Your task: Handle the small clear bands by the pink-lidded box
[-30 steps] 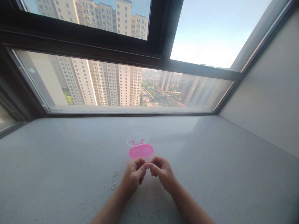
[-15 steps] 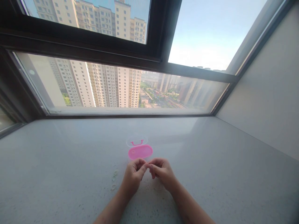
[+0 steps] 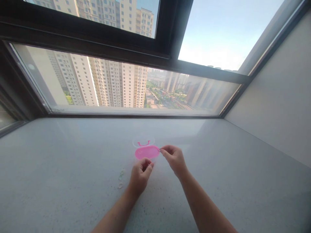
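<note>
A small pink oval box (image 3: 147, 152) lies open on the pale speckled sill, a small ring (image 3: 140, 152) inside its left end. Its clear lid (image 3: 134, 142), with a pink handle (image 3: 144, 144), lies folded back behind it. My right hand (image 3: 175, 158) is at the box's right end, thumb and forefinger pinched on a small dark ring (image 3: 159, 150). In front of the box, my left hand (image 3: 141, 174) is closed, its thumb against the curled fingers; anything between them is hidden. Several small pale rings (image 3: 120, 178) lie on the sill left of that hand.
The stone sill (image 3: 80, 161) stretches out around the box and hands. Along its back runs a dark-framed window (image 3: 136, 115), with tall buildings outside. A white wall (image 3: 277, 94) bounds the right side.
My hands, which met in front of the box, are apart now. The right one has moved forward and right to the box's end with the ring. The view has shifted slightly.
</note>
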`<control>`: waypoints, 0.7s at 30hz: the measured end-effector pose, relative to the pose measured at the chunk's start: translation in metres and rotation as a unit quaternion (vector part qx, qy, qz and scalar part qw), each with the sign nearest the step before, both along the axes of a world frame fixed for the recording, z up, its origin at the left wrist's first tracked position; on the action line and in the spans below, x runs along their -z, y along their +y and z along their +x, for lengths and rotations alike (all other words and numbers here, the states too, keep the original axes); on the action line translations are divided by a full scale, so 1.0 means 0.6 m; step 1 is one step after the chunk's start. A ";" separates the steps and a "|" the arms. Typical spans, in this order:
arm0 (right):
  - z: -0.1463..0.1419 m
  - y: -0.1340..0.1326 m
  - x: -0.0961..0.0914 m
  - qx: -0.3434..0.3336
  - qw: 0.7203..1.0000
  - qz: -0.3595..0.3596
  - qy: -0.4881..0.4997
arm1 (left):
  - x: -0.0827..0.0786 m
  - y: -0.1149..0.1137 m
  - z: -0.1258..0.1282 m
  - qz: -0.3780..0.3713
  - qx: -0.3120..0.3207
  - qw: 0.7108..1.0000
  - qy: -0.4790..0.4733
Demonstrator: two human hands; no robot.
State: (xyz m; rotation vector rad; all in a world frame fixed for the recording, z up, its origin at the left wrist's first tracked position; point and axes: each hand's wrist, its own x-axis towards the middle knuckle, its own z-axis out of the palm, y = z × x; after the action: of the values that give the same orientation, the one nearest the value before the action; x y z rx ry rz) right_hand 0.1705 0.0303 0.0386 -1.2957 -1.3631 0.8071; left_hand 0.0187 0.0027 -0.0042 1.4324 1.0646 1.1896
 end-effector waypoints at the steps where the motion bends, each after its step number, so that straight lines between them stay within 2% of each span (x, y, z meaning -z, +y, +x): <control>1: 0.003 0.010 -0.009 0.002 0.998 0.009 -0.059 | 0.000 -0.003 0.001 0.016 0.013 1.000 0.020; 4: 0.006 0.044 -0.022 -0.019 0.975 0.000 -0.222 | -0.001 -0.014 0.002 0.063 0.044 0.994 0.080; 7: -0.001 0.067 -0.019 -0.023 0.941 -0.022 -0.337 | -0.002 -0.021 0.002 0.089 0.052 0.989 0.106; 14: -0.015 0.072 -0.002 0.001 0.931 -0.013 -0.365 | -0.004 -0.020 0.003 0.104 0.041 0.988 0.103; 18: -0.011 0.068 -0.004 0.019 0.925 0.007 -0.380 | -0.001 -0.019 0.005 0.108 0.045 0.987 0.112; 21: -0.008 0.061 -0.010 0.038 0.930 0.037 -0.363 | -0.001 -0.022 0.008 0.119 0.048 0.984 0.121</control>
State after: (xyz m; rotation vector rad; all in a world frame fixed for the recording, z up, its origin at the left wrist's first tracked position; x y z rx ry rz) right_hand 0.1655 0.0667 0.0448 -1.6575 -1.8738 0.2014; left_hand 0.0235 -0.0102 -0.0035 1.8320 1.0268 1.1214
